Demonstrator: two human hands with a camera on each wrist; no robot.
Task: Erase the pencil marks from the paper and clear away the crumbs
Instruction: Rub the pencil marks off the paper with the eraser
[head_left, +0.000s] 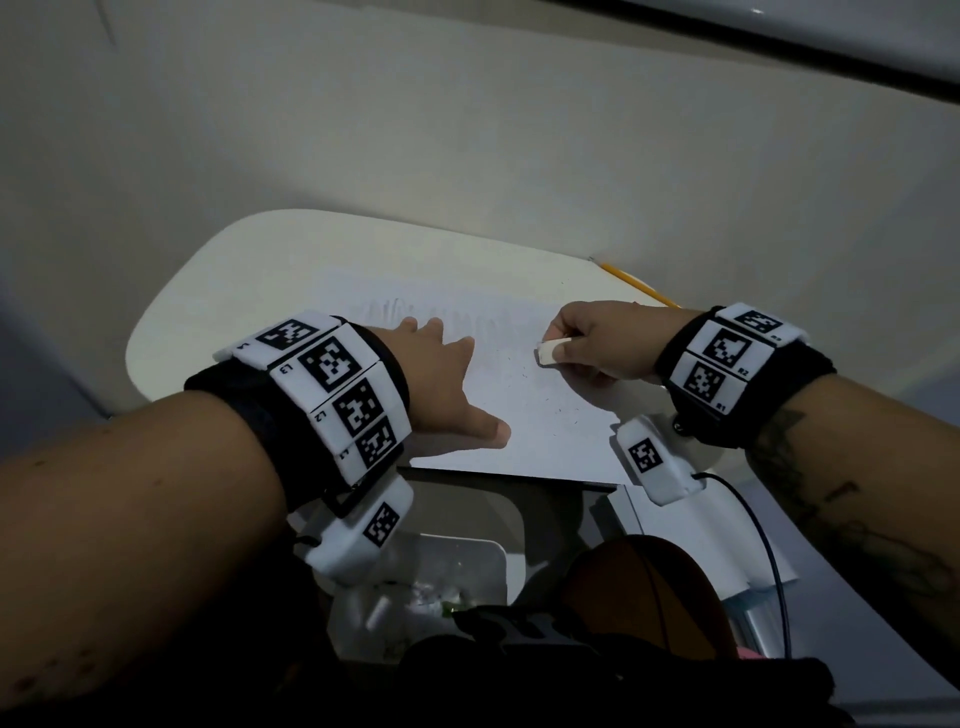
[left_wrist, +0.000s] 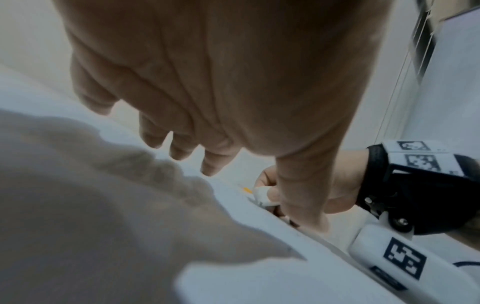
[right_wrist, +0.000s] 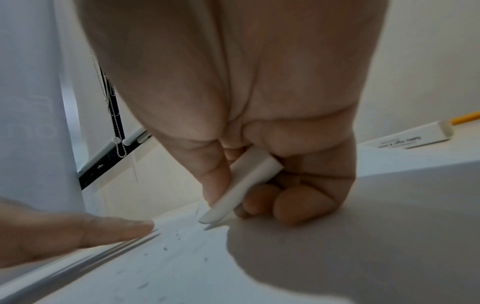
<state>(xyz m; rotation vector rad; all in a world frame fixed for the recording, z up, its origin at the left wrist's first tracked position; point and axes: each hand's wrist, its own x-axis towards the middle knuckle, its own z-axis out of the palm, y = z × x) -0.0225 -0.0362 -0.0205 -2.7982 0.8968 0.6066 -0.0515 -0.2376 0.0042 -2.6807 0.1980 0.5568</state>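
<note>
White eraser (head_left: 551, 351) pinched in right hand (head_left: 605, 340); left hand (head_left: 441, 379) flat, holding paper (head_left: 519, 395).

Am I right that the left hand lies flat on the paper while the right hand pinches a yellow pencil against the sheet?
Not quite: the right hand pinches a white eraser, not a pencil, as the right wrist view shows. The yellow pencil lies untouched on the table behind it. The left hand does lie flat on the paper.
</note>
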